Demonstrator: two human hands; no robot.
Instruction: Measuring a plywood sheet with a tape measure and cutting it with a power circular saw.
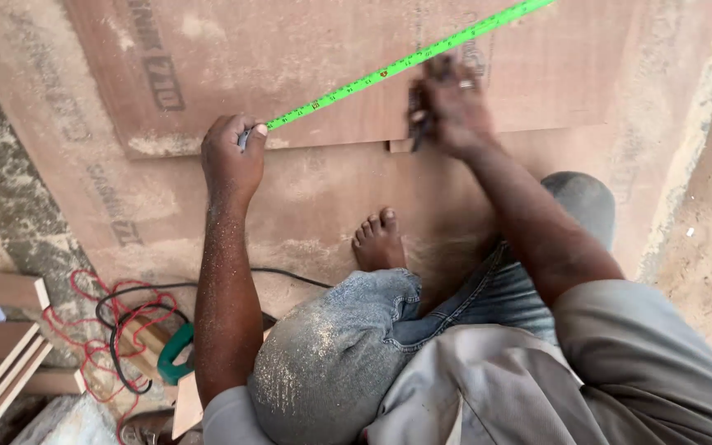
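Green tape measure (389,70) pinched in left hand's (232,161) grip; right hand (453,107) blurred.

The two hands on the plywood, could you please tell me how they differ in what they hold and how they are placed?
The left hand pinches the end of the green measuring tape at the upper plywood sheet's lower edge; the right hand grips a dark marking tool, too blurred to identify, farther along the tape. The right hand wears a ring; the left shows none. Both rest on the plywood.
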